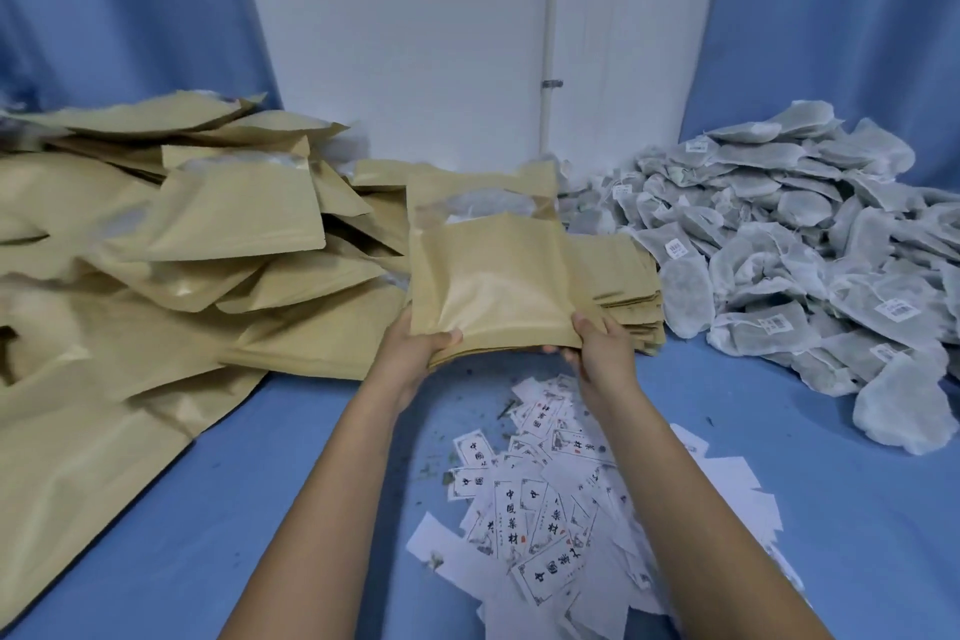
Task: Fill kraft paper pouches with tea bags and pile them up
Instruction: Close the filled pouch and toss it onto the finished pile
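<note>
I hold one kraft paper pouch [488,276] upright above the blue table, its open mouth facing away and white contents showing at the top. My left hand [415,353] grips its lower left corner, thumb on the front. My right hand [602,343] grips its lower right corner. Right behind it lies a flat stack of kraft pouches [631,296]. A large heap of filled pouches [171,244] covers the left side. A mound of white tea bags [810,265] with small tags fills the right side.
Several white printed paper labels [561,525] lie scattered on the blue table cover [260,483] near me, between my forearms. Small tea crumbs dot the cloth. A white wall panel and blue curtains stand behind the piles.
</note>
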